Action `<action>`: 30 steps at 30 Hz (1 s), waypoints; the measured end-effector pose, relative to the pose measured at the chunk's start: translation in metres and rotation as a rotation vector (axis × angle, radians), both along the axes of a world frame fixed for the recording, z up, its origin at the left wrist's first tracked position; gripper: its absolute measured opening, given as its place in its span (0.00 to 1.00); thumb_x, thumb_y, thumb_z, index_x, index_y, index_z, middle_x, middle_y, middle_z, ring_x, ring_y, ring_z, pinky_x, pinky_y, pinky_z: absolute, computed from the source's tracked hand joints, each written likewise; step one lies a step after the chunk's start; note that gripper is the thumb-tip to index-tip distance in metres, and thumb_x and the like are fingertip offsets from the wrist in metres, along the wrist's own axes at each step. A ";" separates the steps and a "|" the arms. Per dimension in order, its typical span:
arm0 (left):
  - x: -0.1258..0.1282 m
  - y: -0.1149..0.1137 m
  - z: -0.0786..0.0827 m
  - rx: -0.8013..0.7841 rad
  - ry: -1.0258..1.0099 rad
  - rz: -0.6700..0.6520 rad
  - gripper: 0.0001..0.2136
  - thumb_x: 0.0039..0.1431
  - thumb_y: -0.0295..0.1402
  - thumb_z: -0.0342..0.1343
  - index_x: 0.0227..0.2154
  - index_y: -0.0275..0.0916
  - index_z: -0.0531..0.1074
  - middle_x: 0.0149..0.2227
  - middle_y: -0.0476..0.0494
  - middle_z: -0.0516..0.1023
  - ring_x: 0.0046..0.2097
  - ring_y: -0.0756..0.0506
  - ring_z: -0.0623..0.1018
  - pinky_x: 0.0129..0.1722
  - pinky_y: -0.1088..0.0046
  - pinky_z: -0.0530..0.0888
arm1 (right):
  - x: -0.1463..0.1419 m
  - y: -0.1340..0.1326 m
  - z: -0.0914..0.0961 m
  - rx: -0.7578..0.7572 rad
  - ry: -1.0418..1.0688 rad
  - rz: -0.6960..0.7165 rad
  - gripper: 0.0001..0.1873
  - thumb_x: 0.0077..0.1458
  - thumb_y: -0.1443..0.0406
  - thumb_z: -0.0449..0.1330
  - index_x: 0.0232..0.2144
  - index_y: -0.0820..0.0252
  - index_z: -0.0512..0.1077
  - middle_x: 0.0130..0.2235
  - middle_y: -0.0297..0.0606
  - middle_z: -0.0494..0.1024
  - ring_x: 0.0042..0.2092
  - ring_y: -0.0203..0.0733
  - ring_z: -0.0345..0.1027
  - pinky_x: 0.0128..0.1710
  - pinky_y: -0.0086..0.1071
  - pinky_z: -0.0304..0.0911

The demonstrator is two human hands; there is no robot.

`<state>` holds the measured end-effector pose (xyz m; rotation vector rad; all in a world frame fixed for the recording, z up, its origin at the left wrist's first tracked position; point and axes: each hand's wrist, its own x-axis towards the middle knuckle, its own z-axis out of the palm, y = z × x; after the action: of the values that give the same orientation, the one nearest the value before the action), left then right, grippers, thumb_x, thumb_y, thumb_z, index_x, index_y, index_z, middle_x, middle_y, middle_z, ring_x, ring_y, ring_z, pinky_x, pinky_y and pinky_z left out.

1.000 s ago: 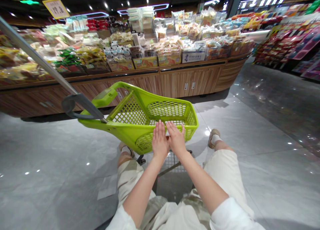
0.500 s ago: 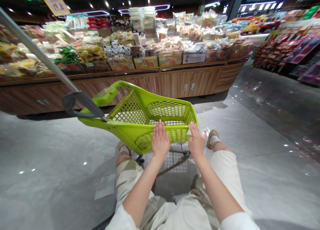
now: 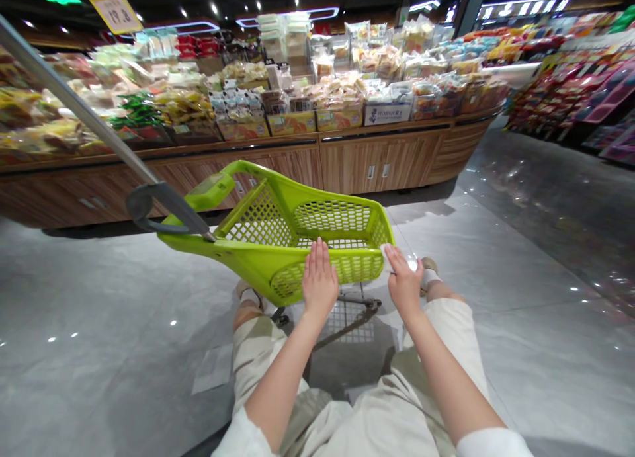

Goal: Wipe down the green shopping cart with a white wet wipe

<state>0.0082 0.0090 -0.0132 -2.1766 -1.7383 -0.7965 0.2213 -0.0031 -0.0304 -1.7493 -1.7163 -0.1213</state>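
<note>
Here, two hands touch one green cart.

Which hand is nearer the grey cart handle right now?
Left hand is nearer: it rests on the lime-green cart basket, right of the grey cart handle. Right hand is farther, at the basket's right corner.
</note>
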 end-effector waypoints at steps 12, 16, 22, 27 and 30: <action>0.001 -0.002 0.003 -0.017 0.014 0.011 0.34 0.66 0.29 0.43 0.70 0.31 0.33 0.72 0.33 0.48 0.72 0.41 0.48 0.70 0.56 0.55 | -0.108 0.014 0.035 -0.031 -0.043 0.316 0.38 0.51 0.77 0.47 0.65 0.56 0.58 0.66 0.42 0.65 0.68 0.40 0.54 0.68 0.51 0.33; -0.001 -0.001 0.002 -0.012 0.008 0.007 0.32 0.68 0.30 0.40 0.70 0.32 0.33 0.72 0.35 0.48 0.72 0.41 0.48 0.69 0.55 0.56 | -0.072 0.011 0.025 0.010 -0.063 0.306 0.42 0.48 0.78 0.46 0.65 0.52 0.58 0.64 0.39 0.68 0.67 0.40 0.55 0.68 0.55 0.29; -0.002 0.001 -0.001 -0.001 -0.004 -0.007 0.32 0.68 0.30 0.40 0.70 0.33 0.33 0.72 0.37 0.48 0.72 0.41 0.48 0.70 0.56 0.55 | 0.025 0.014 0.005 0.035 -0.097 0.123 0.41 0.44 0.78 0.48 0.60 0.50 0.66 0.58 0.38 0.75 0.65 0.45 0.60 0.66 0.58 0.33; -0.006 0.005 0.001 -0.007 0.032 -0.076 0.32 0.69 0.33 0.40 0.70 0.34 0.34 0.73 0.38 0.45 0.73 0.42 0.45 0.70 0.57 0.54 | 0.055 0.020 0.009 0.019 -0.079 0.255 0.37 0.41 0.78 0.47 0.53 0.52 0.71 0.52 0.37 0.79 0.61 0.43 0.64 0.66 0.55 0.33; -0.012 0.008 0.002 -0.014 0.033 -0.099 0.31 0.70 0.34 0.39 0.70 0.33 0.34 0.73 0.36 0.44 0.73 0.43 0.43 0.70 0.57 0.54 | 0.050 0.014 0.010 0.032 -0.030 0.249 0.34 0.41 0.77 0.47 0.50 0.54 0.72 0.50 0.38 0.79 0.58 0.44 0.67 0.66 0.53 0.35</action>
<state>-0.0034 0.0174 -0.0109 -2.2869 -1.6365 -0.7694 0.2713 0.0111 -0.0203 -1.5038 -1.9273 -0.0642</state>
